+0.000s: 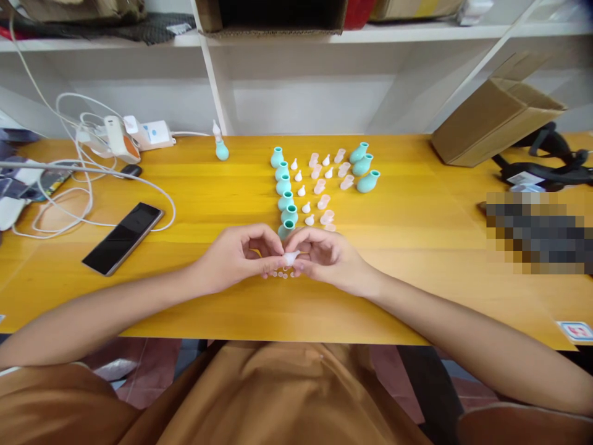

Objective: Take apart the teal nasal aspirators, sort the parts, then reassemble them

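Note:
Between the fingertips of my left hand (245, 252) and my right hand (330, 258) is a small white nozzle tip (290, 258), its narrow end toward the right. Both hands pinch it just above the table. Under them lie several tiny clear rings (280, 274), partly covered by my fingers. Beyond the hands runs a column of mint-green squeeze bulbs (283, 184) with open necks; the nearest stands right behind my fingertips. Beside it are a column of white nozzle tips (302, 191) and one of clear pinkish plastic pieces (319, 186).
More mint bulbs (368, 182) lie to the right at the back. One bulb with a nozzle fitted (222, 149) stands back left. At left are a phone (123, 238), white cables (46, 213) and a power strip (155, 134). A cardboard box (491, 120) leans at back right.

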A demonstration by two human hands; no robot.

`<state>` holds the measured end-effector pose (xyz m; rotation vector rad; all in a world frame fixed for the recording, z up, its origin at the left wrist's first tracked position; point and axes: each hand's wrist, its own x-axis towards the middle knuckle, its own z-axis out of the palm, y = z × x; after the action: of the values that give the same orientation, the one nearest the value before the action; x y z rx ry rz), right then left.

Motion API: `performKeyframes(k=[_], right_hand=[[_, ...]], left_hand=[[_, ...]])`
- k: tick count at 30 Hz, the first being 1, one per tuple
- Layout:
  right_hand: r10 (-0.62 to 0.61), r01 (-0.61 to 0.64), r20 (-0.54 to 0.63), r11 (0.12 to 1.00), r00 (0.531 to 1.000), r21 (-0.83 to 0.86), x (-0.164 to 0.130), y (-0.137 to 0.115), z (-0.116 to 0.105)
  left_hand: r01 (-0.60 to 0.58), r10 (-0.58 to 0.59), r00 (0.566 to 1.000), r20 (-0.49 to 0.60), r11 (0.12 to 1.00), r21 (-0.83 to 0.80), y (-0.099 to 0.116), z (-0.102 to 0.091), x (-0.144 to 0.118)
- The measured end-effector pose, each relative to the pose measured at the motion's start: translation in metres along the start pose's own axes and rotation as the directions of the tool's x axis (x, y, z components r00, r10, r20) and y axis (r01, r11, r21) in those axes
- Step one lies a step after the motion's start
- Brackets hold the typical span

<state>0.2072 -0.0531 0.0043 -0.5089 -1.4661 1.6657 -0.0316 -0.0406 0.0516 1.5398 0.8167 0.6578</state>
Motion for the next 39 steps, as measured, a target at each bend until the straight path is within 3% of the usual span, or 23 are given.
performKeyframes(k=[5,9,12,16,19,21,22,24,26,28,29,31,33,39], right_hand=[[0.022,-0.021,-0.013,1.0,1.0,0.009,0.001,-0.001,0.0],[0.064,-0.063,-0.041,0.998,0.997,0.01,0.001,-0.004,-0.002],[0.084,-0.083,-0.016,0.996,0.996,0.032,0.001,-0.001,-0.002],[0.072,-0.073,0.045,0.997,0.996,0.028,0.001,0.001,0.002],[0.082,-0.071,0.11,0.993,0.991,-0.095,0.002,-0.011,-0.002],[0.061,-0.045,0.059,0.968,0.996,-0.248,0.004,-0.026,-0.016],[0.016,-0.022,-0.021,0.941,1.0,-0.339,0.005,-0.034,-0.026],[-0.131,-0.001,-0.207,0.844,0.97,-0.536,0.008,-0.048,-0.052],[-0.311,-0.042,-0.343,0.684,0.887,-0.728,0.012,-0.056,-0.083],[-0.431,-0.167,-0.384,0.461,0.817,-0.872,0.014,-0.058,-0.112],[-0.462,-0.229,-0.371,0.335,0.805,-0.914,0.015,-0.057,-0.124],[-0.461,-0.305,-0.322,0.113,0.827,-0.946,0.015,-0.053,-0.141],[-0.408,-0.331,-0.292,-0.027,0.865,-0.943,0.015,-0.048,-0.149],[-0.279,-0.379,-0.326,-0.161,0.903,-0.911,0.018,-0.036,-0.145]], left_hand=[[-0.074,0.074,0.997,0.007,0.996,0.049,-0.003,-0.002,0.0],[-0.236,0.231,0.972,0.053,0.964,0.123,-0.008,-0.006,0.001],[-0.378,0.366,0.926,0.095,0.89,0.255,-0.01,-0.008,0.001],[-0.473,0.459,0.876,0.151,0.753,0.457,-0.009,-0.006,-0.002],[-0.486,0.474,0.868,0.151,0.743,0.46,-0.009,-0.004,-0.003],[-0.481,0.453,0.874,0.176,0.756,0.443,-0.009,-0.004,-0.004],[-0.478,0.429,0.878,0.213,0.759,0.442,-0.009,-0.004,-0.004],[-0.477,0.351,0.875,0.335,0.746,0.465,-0.01,-0.004,-0.004],[-0.494,0.266,0.851,0.453,0.699,0.517,-0.012,-0.004,-0.004],[-0.514,0.211,0.832,0.513,0.64,0.57,-0.014,-0.005,-0.004],[-0.514,0.191,0.832,0.521,0.621,0.592,-0.015,-0.005,-0.003],[-0.488,0.141,0.84,0.524,0.619,0.615,-0.015,-0.007,-0.002],[-0.452,0.067,0.839,0.539,0.636,0.625,-0.012,-0.011,0.0],[-0.415,-0.068,0.831,0.552,0.585,0.697,0.005,-0.028,-0.002]])
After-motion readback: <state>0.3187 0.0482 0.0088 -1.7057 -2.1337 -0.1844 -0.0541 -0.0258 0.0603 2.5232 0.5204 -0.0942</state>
